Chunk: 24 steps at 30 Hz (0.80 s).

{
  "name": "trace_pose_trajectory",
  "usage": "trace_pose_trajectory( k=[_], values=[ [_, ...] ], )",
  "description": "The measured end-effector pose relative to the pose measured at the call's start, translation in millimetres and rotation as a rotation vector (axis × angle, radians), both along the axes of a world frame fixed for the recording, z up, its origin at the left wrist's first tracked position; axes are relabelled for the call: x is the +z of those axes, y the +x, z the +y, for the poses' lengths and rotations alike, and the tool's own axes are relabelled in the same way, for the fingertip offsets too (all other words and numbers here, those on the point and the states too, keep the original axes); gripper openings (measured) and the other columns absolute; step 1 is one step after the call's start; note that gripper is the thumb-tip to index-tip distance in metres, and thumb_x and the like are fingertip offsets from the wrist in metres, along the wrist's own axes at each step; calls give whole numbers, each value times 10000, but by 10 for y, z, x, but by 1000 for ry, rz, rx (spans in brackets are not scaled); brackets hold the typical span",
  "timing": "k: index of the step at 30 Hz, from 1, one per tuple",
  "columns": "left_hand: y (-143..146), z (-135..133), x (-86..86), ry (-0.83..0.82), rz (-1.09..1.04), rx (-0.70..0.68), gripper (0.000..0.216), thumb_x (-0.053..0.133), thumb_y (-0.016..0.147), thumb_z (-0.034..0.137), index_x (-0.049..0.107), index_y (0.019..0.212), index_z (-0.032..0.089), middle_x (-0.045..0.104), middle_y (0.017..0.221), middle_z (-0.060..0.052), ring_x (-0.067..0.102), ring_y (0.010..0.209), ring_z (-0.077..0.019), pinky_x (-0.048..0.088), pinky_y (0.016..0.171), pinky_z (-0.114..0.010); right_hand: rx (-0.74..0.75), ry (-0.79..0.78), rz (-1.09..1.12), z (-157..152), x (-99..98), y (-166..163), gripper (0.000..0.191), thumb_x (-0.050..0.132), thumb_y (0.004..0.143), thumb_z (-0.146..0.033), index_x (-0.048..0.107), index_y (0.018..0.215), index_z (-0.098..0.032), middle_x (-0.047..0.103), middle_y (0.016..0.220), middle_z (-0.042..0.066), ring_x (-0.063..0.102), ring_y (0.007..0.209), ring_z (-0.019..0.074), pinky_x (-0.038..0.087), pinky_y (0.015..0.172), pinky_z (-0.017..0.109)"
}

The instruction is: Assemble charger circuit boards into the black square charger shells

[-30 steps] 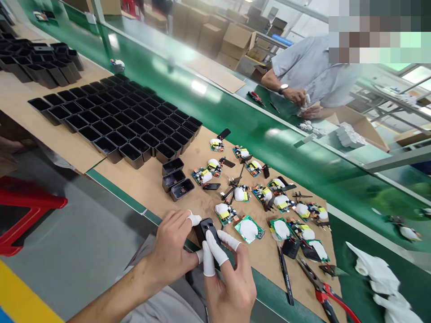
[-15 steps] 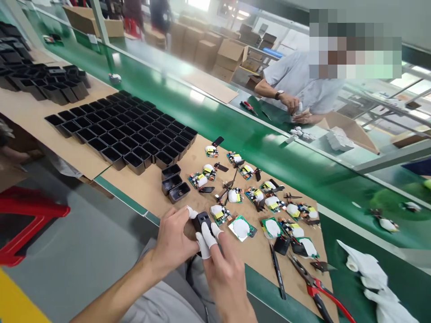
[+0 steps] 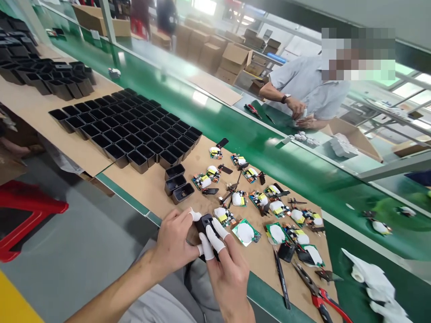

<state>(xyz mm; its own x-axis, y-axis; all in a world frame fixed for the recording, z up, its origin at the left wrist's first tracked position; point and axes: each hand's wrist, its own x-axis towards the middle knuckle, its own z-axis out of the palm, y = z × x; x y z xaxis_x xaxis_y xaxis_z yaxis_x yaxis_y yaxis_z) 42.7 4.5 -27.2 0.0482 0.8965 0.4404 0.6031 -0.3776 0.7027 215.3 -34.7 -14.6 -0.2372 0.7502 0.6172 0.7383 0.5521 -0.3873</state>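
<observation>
Item held: one small black housing (image 3: 204,223), gripped in both hands at the near edge of the cardboard sheet (image 3: 151,188), just in front of the person's body.

Orientation: the long axis appears to run from the person up and away toward the green belt (image 3: 269,152). The exposed end faces up and away. Only that upper end is visible, so the far end and the sides cannot be confirmed.

Left hand (image 3: 173,244): closed on the housing's left side, with a white-capped thumb tip at the top edge.

Right hand (image 3: 232,280): closed on the housing from below and from the right. Its white-capped fingertips (image 3: 212,237) lie across the front face and cover most of it.

Surroundings:
- Circuit boards (image 3: 245,232) with white and yellow parts lie scattered on the sheet just beyond the hands. The nearest one is just beside the housing.
- Three loose housings (image 3: 178,183) stand open side up to the left of the boards.
- Behind them is a close-packed block of empty housings (image 3: 124,130).
- A thin black tool (image 3: 281,280) and red-handled pliers (image 3: 319,298) lie to the right. The pliers are cut off by the lower frame edge.
- White cloth (image 3: 377,282) lies on the belt at far right.

A co-worker (image 3: 310,85) stands across the belt. What that person's hands hold is too small to make out.
</observation>
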Motion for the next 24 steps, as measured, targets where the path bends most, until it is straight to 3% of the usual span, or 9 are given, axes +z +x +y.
trace_pose_trajectory(
  k=[4, 6, 8, 13, 16, 20, 24],
  values=[
    [-64, -30, 13, 1, -13, -65, 605, 865, 701, 276, 663, 1269, 232, 820, 1020, -67, 723, 813, -296, 607, 750, -420, 0, 7, 12, 4, 100, 45, 408, 689, 1089, -60, 776, 1455, -216, 835, 1276, 160, 877, 1126, 286, 767, 893, 371],
    [-99, -58, -10, 6, -67, -72, 779, 880, 720, 340, 601, 1438, 218, 819, 1074, -76, 698, 767, -263, 607, 731, -408, -26, 48, 27, 2, 168, 26, 491, 727, 1063, -40, 758, 1513, -234, 835, 1329, 159, 879, 1127, 287, 763, 928, 377],
    [-124, -88, -63, 54, -183, -51, 784, 821, 802, 387, 546, 1516, 216, 798, 1091, -78, 653, 705, -217, 600, 716, -394, -70, 97, 35, -6, 199, -2, 575, 779, 1022, -12, 749, 1543, -253, 832, 1381, 156, 878, 1154, 297, 758, 965, 382],
    [-139, -109, -141, 139, -288, 2, 526, 622, 957, 306, 536, 1468, 215, 736, 1047, -73, 655, 748, -206, 620, 779, -405, -23, -9, -29, -30, 99, -12, 493, 708, 1061, -14, 746, 1515, -202, 829, 1344, 186, 872, 1178, 307, 755, 997, 425],
    [-136, -81, -64, 132, -212, -16, 448, 643, 939, 242, 603, 1385, 226, 750, 1060, -86, 710, 843, -245, 628, 813, -423, -3, -44, -24, -12, 71, 24, 381, 690, 1067, -21, 793, 1397, -180, 826, 1253, 182, 873, 1134, 297, 759, 940, 404],
    [-98, -55, -6, 126, -90, -44, 542, 730, 883, 276, 628, 1411, 208, 805, 1197, -151, 791, 1024, -342, 659, 875, -481, -4, -74, 74, 48, 130, 7, 330, 704, 1075, -65, 818, 1349, -208, 825, 1212, 154, 868, 1092, 273, 752, 931, 400],
    [23, -47, -84, 149, 37, -37, 531, 788, 864, 331, 645, 1357, 198, 843, 1102, -154, 825, 965, -379, 677, 835, -508, -93, -190, 298, 71, 147, -83, 211, 759, 1060, -141, 852, 1220, -241, 838, 1232, 133, 845, 1162, 279, 740, 970, 430]
  ],
)
